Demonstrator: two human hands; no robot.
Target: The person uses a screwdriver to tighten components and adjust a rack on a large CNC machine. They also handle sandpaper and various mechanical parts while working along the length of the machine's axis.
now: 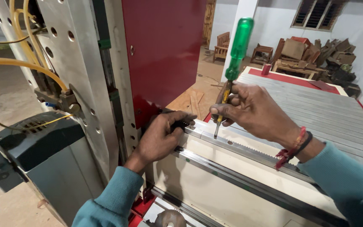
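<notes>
Workshop clutter behind, open slatted grey machine bed (316,105) at right; right hand (253,110) fingers clamped on green-handled screwdriver (233,63), tip on toothed steel rail (248,151) near its red-panel (164,50) end, left hand (160,136) fingers pinching black fitting (180,125) beside it.

The person wears a teal long-sleeved top of soft knitted cloth. The left sleeve (110,197) ends just at the wrist, with a plain cuff. The right sleeve (349,185) is pushed a little back from the wrist. On the right wrist there is a red thread bracelet (290,148) with loose ends, and beside it a thin black band (303,144).
</notes>
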